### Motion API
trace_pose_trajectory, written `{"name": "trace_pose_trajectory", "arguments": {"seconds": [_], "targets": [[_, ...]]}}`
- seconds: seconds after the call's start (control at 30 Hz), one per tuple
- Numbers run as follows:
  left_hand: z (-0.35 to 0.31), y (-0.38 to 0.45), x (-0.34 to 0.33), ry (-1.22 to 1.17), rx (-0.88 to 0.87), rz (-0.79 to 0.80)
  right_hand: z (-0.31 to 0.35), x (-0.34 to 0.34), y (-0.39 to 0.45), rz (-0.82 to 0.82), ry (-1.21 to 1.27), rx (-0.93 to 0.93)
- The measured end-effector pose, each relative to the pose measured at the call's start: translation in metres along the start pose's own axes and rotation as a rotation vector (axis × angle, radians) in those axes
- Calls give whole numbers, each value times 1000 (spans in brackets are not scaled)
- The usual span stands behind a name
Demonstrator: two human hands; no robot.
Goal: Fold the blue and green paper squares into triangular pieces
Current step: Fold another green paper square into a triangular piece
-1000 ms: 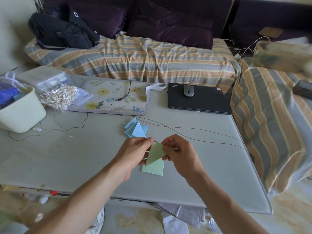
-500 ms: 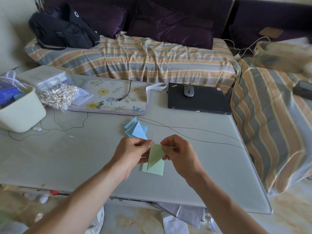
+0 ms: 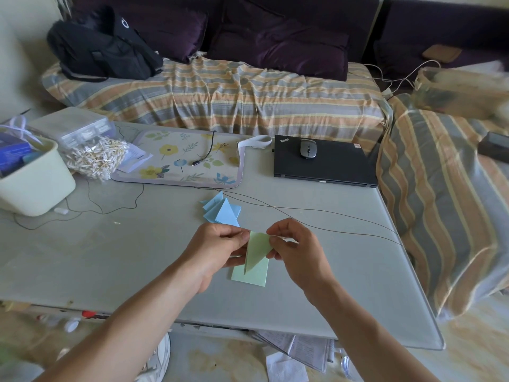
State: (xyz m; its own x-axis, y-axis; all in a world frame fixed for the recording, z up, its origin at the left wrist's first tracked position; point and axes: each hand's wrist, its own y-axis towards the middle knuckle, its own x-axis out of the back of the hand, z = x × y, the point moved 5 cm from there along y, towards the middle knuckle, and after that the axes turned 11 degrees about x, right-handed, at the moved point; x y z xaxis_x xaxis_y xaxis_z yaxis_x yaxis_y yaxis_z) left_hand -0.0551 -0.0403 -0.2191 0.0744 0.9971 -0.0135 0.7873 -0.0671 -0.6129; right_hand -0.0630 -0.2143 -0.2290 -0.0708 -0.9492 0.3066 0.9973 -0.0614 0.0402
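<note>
A pale green paper piece (image 3: 257, 250), folded to a narrow triangle with its tip pointing down, is held above a flat stack of green paper squares (image 3: 252, 275) on the worktop. Just beyond lies a loose pile of light blue folded triangles (image 3: 221, 210), overlapping.

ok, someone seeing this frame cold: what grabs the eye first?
The two hands at centre front: the left hand and right hand pinch a green paper folded to a point, held above more green paper lying on the table. Just beyond them sits a pile of blue folded triangles. Farther back on the right, a closed black laptop carries a grey mouse.
</note>
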Motion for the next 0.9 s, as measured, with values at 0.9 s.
{"name": "trace_pose_trajectory", "arguments": {"seconds": [0.9], "targets": [[1, 4, 3, 169, -140, -140, -4, -8, 0, 72, -30, 19]]}}
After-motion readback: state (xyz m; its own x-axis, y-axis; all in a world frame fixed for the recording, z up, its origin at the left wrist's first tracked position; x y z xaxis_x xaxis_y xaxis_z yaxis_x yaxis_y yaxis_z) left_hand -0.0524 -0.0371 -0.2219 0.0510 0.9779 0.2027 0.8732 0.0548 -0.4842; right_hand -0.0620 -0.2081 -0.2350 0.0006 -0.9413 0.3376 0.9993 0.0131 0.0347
